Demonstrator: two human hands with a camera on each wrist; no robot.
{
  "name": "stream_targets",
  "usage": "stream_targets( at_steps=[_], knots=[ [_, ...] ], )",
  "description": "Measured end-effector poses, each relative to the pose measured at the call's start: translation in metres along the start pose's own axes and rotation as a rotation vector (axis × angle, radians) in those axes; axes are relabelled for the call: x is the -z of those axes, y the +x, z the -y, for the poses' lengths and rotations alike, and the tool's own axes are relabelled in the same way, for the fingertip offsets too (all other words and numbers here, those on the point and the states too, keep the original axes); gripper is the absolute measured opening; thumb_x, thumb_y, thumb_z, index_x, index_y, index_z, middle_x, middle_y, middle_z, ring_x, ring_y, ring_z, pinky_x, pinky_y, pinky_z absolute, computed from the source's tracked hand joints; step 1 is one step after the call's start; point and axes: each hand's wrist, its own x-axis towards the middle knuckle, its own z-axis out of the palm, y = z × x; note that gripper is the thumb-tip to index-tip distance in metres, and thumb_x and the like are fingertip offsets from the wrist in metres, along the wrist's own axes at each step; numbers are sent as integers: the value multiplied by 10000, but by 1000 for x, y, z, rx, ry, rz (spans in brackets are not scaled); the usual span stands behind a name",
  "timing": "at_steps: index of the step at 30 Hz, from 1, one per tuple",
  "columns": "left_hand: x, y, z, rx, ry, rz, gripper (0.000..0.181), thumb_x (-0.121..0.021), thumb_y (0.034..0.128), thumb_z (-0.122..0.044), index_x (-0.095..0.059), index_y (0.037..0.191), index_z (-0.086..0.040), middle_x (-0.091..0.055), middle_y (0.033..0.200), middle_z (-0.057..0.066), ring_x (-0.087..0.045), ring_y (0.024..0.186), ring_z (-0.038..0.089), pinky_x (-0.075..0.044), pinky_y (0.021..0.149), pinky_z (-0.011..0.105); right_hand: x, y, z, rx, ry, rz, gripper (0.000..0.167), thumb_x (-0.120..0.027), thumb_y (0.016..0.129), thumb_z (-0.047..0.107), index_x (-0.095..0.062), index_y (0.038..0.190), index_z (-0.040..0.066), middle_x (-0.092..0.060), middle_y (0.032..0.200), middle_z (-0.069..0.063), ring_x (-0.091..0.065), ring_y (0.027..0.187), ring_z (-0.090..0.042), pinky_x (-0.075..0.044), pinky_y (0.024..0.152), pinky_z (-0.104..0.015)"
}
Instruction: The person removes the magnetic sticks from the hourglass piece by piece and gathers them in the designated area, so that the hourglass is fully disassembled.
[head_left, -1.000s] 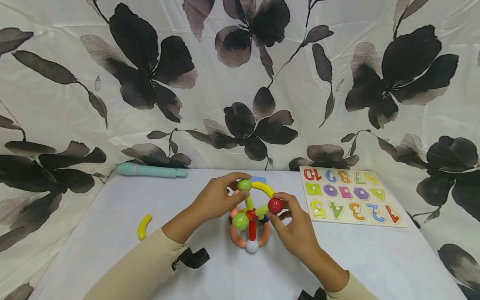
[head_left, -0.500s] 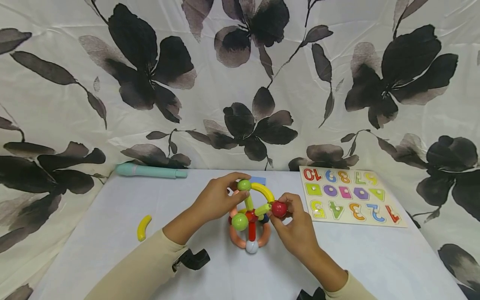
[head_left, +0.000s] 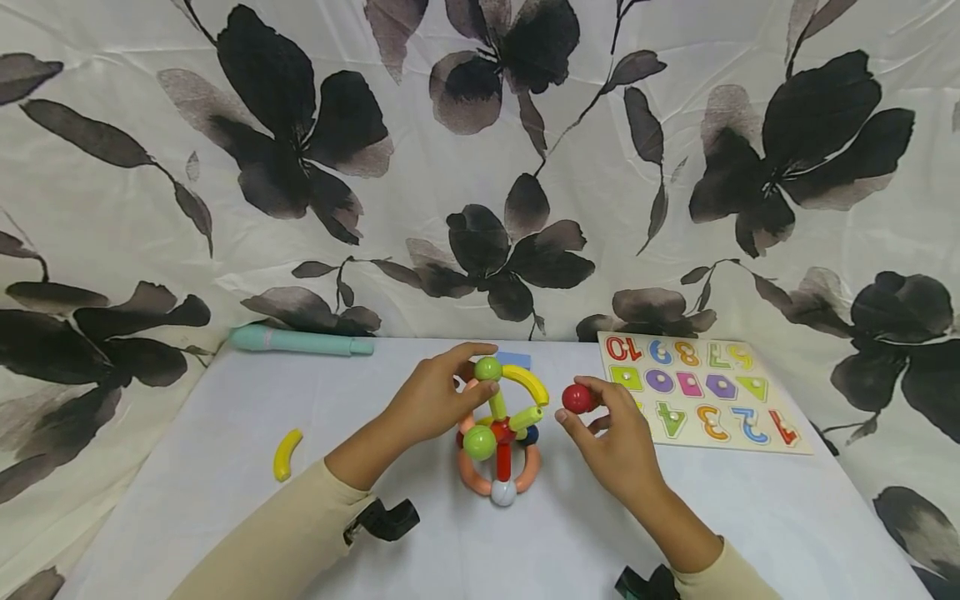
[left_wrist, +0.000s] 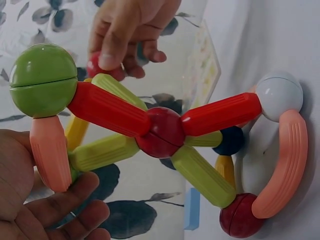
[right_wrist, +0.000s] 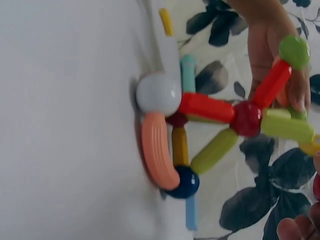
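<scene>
The ball-and-rod structure (head_left: 503, 432) stands near the middle of the white-covered counter (head_left: 450, 558), glossy and plastic-looking, a ribbed coral arc (left_wrist: 289, 162) at its base and straight grooved rods (left_wrist: 202, 175) meeting above. The left hand (head_left: 431, 396) holds its top, fingers bent round a smooth green ball (head_left: 488, 369); the right hand (head_left: 618, 437), fingers narrow, is apart from the structure. A curved yellow piece (head_left: 287, 455) lies near the left sleeve (head_left: 273, 537). A shiny red ball (head_left: 577, 398) is pinched in the right fingers.
</scene>
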Motion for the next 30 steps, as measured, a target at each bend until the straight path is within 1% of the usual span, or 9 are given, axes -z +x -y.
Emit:
stream_targets(
  at_steps=[3,8,11,14,17,19,24,27,30],
  knots=[
    [0,0,-1,20,6,1,536,-779,932,-295,-587,1429,-230,-711,1044,11,-655,893,178,-561,773,384,4,8,-10,-20,-54,7,562,-865,848,173,-612,1333,45,-593,1068,-79,-598,926,-241,-565,702,-323],
    [0,1,0,29,-7,1,522,-776,936,-295,-591,1417,-212,-716,1076,40,-673,919,197,-568,780,399,4,23,-28,-20,-111,26,533,-839,868,176,-617,1328,23,-598,1025,-99,-584,895,-269,-521,665,-327],
    [0,0,1,32,-10,-2,530,-774,938,-294,-583,1424,-210,-720,1102,45,-676,938,202,-568,793,409,1,33,-39,-23,-130,38,500,-818,876,156,-620,1308,3,-624,1038,-122,-578,940,-282,-503,718,-378],
    [0,0,1,35,-12,-3,535,-776,936,-299,-578,1427,-219,-725,1129,46,-679,963,201,-567,819,424,-2,42,-49,-34,-144,63,471,-798,875,112,-617,1289,-22,-644,1092,-164,-580,1020,-328,-496,829,-458],
    [-1,0,1,39,-18,-4,541,-777,935,-301,-573,1430,-222,-726,1146,48,-682,978,202,-566,837,438,-5,51,-56,-62,-152,100,464,-784,871,80,-613,1289,-27,-643,1164,-191,-572,1085,-352,-494,921,-511],
    [-1,0,1,43,-20,-6,541,-778,934,-302,-573,1428,-226,-726,1147,45,-681,978,202,-566,837,436,-8,58,-60,-85,-159,128,472,-788,870,84,-613,1297,-17,-641,1200,-197,-571,1120,-361,-495,951,-527],
    [-1,0,1,45,-32,-10,522,-779,934,-288,-583,1413,-216,-723,1128,36,-675,956,210,-567,808,408,-14,73,-67,-148,-177,179,470,-814,867,139,-637,1285,15,-666,1202,-179,-578,1151,-372,-484,967,-536],
    [-2,0,1,39,-43,-10,515,-779,935,-279,-588,1408,-204,-724,1122,34,-678,954,214,-563,808,405,-18,79,-73,-170,-183,196,458,-819,865,144,-645,1267,7,-680,1179,-180,-592,1122,-367,-478,950,-532],
    [-2,0,1,35,-49,-10,515,-780,934,-276,-590,1407,-198,-726,1117,30,-681,947,200,-564,810,404,-23,85,-81,-194,-189,213,440,-819,868,138,-645,1250,7,-682,1168,-174,-598,1073,-344,-485,926,-503]
  ],
)
